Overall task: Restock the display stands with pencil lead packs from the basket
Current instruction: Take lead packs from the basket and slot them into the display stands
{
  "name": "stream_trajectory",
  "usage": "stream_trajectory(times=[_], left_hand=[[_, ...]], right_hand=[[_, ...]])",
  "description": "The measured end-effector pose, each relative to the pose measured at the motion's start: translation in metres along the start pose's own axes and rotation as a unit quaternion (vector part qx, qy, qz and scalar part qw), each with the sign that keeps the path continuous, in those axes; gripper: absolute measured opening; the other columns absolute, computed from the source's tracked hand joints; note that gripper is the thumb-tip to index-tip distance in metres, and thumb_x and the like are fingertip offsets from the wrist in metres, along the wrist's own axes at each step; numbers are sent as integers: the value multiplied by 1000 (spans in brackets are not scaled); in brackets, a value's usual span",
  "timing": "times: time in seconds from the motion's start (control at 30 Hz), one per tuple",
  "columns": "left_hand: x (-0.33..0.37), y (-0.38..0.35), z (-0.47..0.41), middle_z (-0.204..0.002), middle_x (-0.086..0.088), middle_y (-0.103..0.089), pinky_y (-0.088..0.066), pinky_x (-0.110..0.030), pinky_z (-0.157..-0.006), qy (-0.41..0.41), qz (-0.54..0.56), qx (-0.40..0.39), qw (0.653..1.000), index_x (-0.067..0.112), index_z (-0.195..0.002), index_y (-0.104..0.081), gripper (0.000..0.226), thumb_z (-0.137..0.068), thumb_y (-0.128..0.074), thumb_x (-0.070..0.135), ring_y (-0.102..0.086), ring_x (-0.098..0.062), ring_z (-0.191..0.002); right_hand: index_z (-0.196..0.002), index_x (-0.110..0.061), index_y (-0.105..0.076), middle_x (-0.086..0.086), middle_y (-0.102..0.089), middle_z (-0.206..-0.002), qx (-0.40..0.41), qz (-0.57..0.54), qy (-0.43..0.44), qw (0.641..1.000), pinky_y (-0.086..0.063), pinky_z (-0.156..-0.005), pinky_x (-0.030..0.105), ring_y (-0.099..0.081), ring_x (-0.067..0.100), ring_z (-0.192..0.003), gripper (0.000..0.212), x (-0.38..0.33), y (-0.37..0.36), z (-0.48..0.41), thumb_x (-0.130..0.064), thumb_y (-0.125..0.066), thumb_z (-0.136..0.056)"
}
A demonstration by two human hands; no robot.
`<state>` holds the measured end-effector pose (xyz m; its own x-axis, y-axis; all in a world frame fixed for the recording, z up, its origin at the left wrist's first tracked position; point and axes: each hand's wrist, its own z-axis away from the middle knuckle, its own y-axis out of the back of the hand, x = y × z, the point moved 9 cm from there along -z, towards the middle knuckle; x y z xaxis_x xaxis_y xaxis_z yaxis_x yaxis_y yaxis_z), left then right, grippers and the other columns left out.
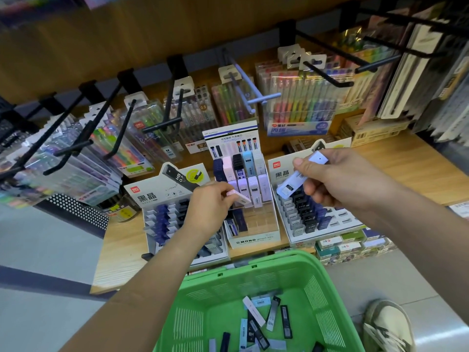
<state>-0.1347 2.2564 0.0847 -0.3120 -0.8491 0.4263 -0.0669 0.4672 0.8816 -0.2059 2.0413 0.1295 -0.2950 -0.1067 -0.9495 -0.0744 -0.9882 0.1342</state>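
Lilac pack (pixel 298 180) pinched btwn R hand (pixel 337 179) thumb & curled fingers, tilted, just above R stand (pixel 327 234). L hand (pixel 208 207) pinches pink-edged pack (pixel 241 196) at fingertips, against mid stand (pixel 253 242). Prob. light, stiff plastic, slick, so grip long edges near middle. More packs in basket (pixel 253 261) below wrists. Text: "MONO graph MG" on mid stand; "HB 0.7" on L stand (pixel 165 191).

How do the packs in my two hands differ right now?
The pinkish-white pack in the left hand sits low at the MONO stand, partly hidden by fingers; the pale blue pack in the right hand is raised over the right stand, mostly showing. Both are slim, tilted, pinched.
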Motion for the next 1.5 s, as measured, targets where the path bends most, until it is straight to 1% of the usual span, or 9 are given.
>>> stream_trajectory(times=[0.1,0.23,0.57,0.8,0.9,1.03,1.13,1.3,1.5], left_hand=[[3,3,3,-80,3,-65,-51,-30,-69,-5,13,16,1000,17,-94,-71,10,-84,-71,21,-57,-14,-71],[16,3,10,-85,-3,-68,-49,-31,-72,-75,-9,18,997,13,-95,-74,11,-85,-70,14,-59,-19,-77],[28,14,22,-81,-6,-65,-51,-30,-68,-128,-11,51,990,6,-91,-72,10,-82,-70,2,-60,-24,-72],[15,-40,30,-89,-4,-61,-47,-34,-72,-88,-74,-83,990,14,-96,-70,17,-96,-54,19,-58,-25,-85],[18,-45,25,-96,-5,-65,-46,-33,-76,-81,-66,-74,992,14,-102,-70,18,-96,-54,20,-59,-24,-90],[26,-52,21,-88,-4,-60,-37,-30,-66,-105,-121,-97,982,13,-91,-64,13,-96,-52,16,-56,-24,-86],[26,-53,18,-86,-2,-55,-33,-26,-64,-110,-149,-117,976,15,-91,-64,13,-89,-56,6,-55,-23,-85],[26,-55,17,-91,-2,-59,-33,-25,-65,-113,-181,-122,969,17,-94,-64,15,-86,-58,5,-55,-21,-88],[25,-60,24,-101,0,-58,-48,-33,-74,-96,-160,-76,979,15,-108,-69,21,-93,-57,22,-49,-20,-99]], right_hand=[[-83,-15,-64,-1,-58,-51,-1,0,-2,1000,-38,-38,17,-47,9,-40,18,0,0,0,-29,-63,-95],[-82,-16,-65,-2,-58,-51,-3,-2,-1,1000,-37,-38,17,-47,8,-40,17,1,1,0,-27,-63,-95],[-83,-16,-68,0,-60,-58,5,-18,-17,1000,-40,-42,19,-51,10,-47,16,1,3,0,-29,-66,-92],[-89,-14,-68,0,-64,-61,1,-23,-37,999,-45,-46,20,-58,10,-52,9,7,1,-1,-15,-61,-95],[-90,-13,-67,0,-64,-62,2,-20,-41,999,-45,-46,19,-58,9,-51,8,9,1,-3,-14,-61,-95],[-89,-13,-67,0,-64,-62,4,-20,-42,999,-44,-45,19,-58,9,-49,9,9,1,-2,-14,-61,-95],[-89,-14,-67,-1,-64,-60,7,-21,-45,999,-45,-46,19,-58,9,-49,8,9,2,-2,-14,-61,-95],[-89,-13,-67,-1,-63,-59,8,-17,-46,999,-45,-46,20,-58,10,-49,9,8,3,-1,-13,-61,-94],[-88,-13,-67,1,-62,-62,5,-17,-46,999,-44,-47,20,-56,10,-49,11,6,2,2,-10,-59,-95]])
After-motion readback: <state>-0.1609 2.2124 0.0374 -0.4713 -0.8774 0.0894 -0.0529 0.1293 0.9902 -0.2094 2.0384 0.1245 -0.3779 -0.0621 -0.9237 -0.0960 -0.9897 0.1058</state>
